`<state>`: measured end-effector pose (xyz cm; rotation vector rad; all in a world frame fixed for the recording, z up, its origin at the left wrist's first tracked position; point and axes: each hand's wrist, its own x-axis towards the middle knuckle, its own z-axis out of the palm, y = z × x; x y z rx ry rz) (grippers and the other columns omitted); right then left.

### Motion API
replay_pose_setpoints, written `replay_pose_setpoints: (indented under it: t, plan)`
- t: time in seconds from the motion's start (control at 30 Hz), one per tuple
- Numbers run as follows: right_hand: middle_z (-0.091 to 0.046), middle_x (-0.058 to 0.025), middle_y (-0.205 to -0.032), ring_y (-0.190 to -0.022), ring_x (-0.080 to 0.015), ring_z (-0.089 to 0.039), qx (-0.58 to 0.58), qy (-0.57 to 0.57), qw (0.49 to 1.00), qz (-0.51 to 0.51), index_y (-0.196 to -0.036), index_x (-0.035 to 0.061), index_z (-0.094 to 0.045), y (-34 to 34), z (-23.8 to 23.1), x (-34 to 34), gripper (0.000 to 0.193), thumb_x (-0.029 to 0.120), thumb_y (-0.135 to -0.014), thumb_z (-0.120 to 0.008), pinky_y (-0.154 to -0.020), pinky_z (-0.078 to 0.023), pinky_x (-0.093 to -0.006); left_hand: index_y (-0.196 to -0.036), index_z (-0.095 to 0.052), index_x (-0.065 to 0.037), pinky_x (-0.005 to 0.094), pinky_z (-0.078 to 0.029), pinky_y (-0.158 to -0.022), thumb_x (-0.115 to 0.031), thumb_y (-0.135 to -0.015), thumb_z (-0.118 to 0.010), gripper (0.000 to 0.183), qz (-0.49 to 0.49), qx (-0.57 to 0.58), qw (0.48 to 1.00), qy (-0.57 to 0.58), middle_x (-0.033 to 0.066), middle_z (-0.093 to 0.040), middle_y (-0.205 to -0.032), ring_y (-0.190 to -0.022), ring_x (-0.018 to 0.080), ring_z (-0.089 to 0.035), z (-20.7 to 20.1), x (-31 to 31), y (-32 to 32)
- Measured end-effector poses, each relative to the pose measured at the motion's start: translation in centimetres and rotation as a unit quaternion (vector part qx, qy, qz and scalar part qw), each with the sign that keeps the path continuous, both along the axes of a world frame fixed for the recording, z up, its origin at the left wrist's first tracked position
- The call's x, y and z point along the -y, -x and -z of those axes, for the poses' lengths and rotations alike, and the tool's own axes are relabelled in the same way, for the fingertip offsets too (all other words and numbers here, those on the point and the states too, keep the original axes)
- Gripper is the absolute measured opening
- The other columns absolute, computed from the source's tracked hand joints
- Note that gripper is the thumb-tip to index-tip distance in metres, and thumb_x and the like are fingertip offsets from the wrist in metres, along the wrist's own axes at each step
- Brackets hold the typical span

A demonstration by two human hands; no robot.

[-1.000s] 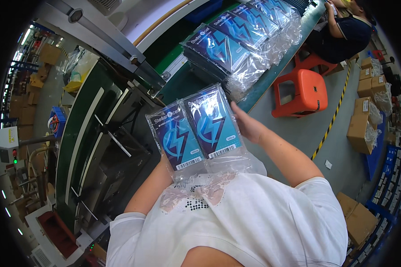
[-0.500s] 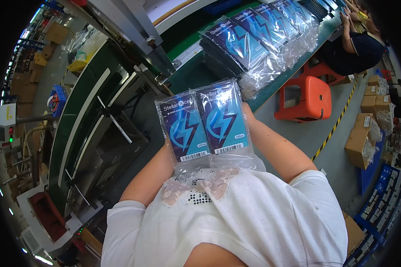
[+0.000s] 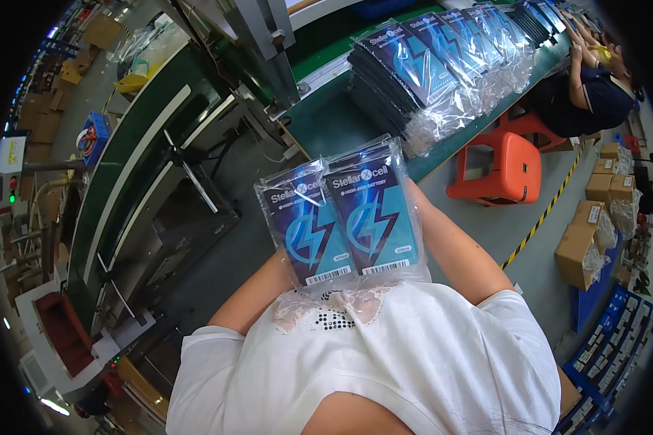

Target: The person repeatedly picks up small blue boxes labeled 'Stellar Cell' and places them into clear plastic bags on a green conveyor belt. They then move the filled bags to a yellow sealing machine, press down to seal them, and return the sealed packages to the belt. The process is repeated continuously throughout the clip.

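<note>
Head view: your left forearm (image 3: 250, 293), the left blue pack (image 3: 310, 228), the right blue pack (image 3: 376, 217) and your right forearm (image 3: 457, 250) ran in a row, both packs near the surface's (image 3: 318, 122) closest corner. Your fingers were hidden, their grip unreadable. Holding seemed the step; the next move called for even support.

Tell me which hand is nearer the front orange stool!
Right. The right hand, mostly hidden behind the right pack, is left of the front stool. The left hand, mostly hidden behind the left pack, is farther left.
</note>
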<state>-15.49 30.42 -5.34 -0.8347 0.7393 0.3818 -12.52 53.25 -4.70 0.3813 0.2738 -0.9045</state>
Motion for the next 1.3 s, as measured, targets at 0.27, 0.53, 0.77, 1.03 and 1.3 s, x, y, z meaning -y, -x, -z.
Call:
replay_pose_setpoints:
  t: [0.27, 0.53, 0.77, 1.03, 1.3]
  plan:
    - [-0.065, -0.0127, -0.095, -0.082, -0.0214, -0.064, -0.005, -0.059, 0.991, -0.120, -0.107, 0.0001, -0.062, -0.2, -1.2, -1.0, 0.036, 0.029, -0.092, -0.048, -0.072, -0.052, -0.0339, -0.126, -0.048, -0.004, 0.0349, -0.049, -0.089, -0.035, -0.095, -0.044, 0.044, -0.073, -0.028, 0.997, -0.028, 0.0130, -0.055, -0.122, -0.108, 0.0244, -0.055, 0.7, -2.9, 5.0]
    - [-0.066, -0.0106, -0.089, -0.074, -0.0177, -0.064, -0.025, -0.074, 0.952, -0.297, -0.105, 0.0013, -0.062, -3.3, -4.1, -5.9, 0.033, 0.030, -0.093, -0.049, -0.066, -0.053, -0.0292, -0.126, -0.048, -0.004, 0.0346, -0.049, -0.089, -0.036, -0.095, -0.044, 0.044, -0.249, -0.067, 0.964, -0.067, 0.0128, -0.055, -0.122, -0.108, 0.0242, -0.055, 0.4, -4.6, 13.0]
    - [-0.066, -0.0086, -0.077, -0.063, -0.0144, -0.063, -0.026, -0.099, 0.873, -0.478, -0.089, 0.0020, -0.066, -4.0, -2.9, -12.9, 0.027, 0.025, -0.092, -0.051, -0.059, -0.052, -0.0270, -0.126, -0.048, -0.004, 0.0344, -0.049, -0.089, -0.037, -0.095, -0.044, 0.045, -0.411, -0.091, 0.904, -0.070, 0.0126, -0.055, -0.122, -0.107, 0.0240, -0.055, 0.8, -5.2, 19.2]
    - [-0.065, -0.0116, -0.088, -0.073, -0.0185, -0.065, -0.075, -0.117, 0.787, -0.601, -0.102, 0.0000, -0.060, -8.2, 4.3, -13.8, 0.031, 0.027, -0.093, -0.049, -0.065, -0.055, -0.0307, -0.126, -0.048, -0.004, 0.0341, -0.049, -0.089, -0.037, -0.095, -0.044, 0.045, -0.542, -0.115, 0.828, -0.088, 0.0124, -0.055, -0.122, -0.107, 0.0238, -0.055, 5.3, 0.8, 18.1]
    - [-0.065, -0.0138, -0.093, -0.076, -0.0229, -0.066, -0.144, -0.149, 0.693, -0.691, -0.102, 0.0020, -0.060, -7.6, 7.2, -16.2, 0.032, 0.029, -0.094, -0.046, -0.068, -0.057, -0.0345, -0.126, -0.048, -0.005, 0.0339, -0.049, -0.088, -0.038, -0.095, -0.045, 0.045, -0.637, -0.136, 0.747, -0.134, 0.0122, -0.055, -0.121, -0.107, 0.0235, -0.055, 2.1, 2.2, 18.4]
